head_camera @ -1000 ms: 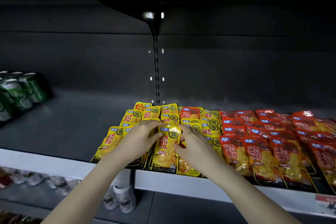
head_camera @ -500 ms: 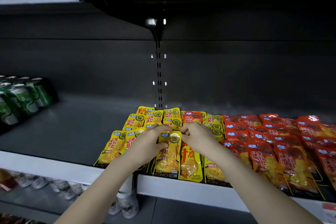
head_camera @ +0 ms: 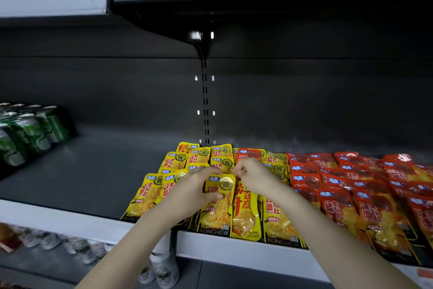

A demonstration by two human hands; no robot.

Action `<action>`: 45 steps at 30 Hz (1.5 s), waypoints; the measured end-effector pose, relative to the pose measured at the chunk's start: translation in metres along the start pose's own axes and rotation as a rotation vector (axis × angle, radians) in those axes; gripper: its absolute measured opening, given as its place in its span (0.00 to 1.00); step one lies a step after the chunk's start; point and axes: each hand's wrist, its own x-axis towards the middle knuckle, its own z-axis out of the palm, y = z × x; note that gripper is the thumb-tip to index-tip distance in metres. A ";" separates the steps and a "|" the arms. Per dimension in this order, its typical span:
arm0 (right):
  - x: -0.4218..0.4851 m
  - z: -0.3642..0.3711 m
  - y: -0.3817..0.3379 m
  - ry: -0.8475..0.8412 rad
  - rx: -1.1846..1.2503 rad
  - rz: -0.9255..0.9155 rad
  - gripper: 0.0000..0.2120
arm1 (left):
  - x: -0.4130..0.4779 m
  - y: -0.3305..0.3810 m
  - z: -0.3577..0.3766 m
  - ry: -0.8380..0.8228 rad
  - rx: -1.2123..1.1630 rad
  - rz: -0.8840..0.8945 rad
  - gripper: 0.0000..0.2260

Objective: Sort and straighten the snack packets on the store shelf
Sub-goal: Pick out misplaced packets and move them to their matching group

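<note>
Lower centre: left hand grips a yellow packet at the shelf front; right hand pinches its top. A tug could drag neighbouring packets over the edge.

A shop: dark metal shelving with slotted uprights carries rows of yellow snack packets, red snack packets and green drink cans.

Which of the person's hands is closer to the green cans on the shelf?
Left. The left hand holds a yellow packet far right of the green cans; the right hand sits farther right, at that packet's top corner.
</note>
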 end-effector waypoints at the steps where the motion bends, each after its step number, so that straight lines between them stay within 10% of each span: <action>1: 0.002 -0.001 0.001 -0.024 0.010 0.010 0.14 | 0.000 0.001 0.000 0.001 -0.003 -0.015 0.25; 32: 0.013 -0.013 0.012 -0.291 0.100 -0.187 0.04 | -0.001 0.002 -0.007 0.052 -0.302 -0.066 0.19; 45: 0.018 0.002 0.010 -0.159 -0.233 -0.142 0.24 | -0.002 0.006 -0.008 0.050 -0.309 -0.027 0.16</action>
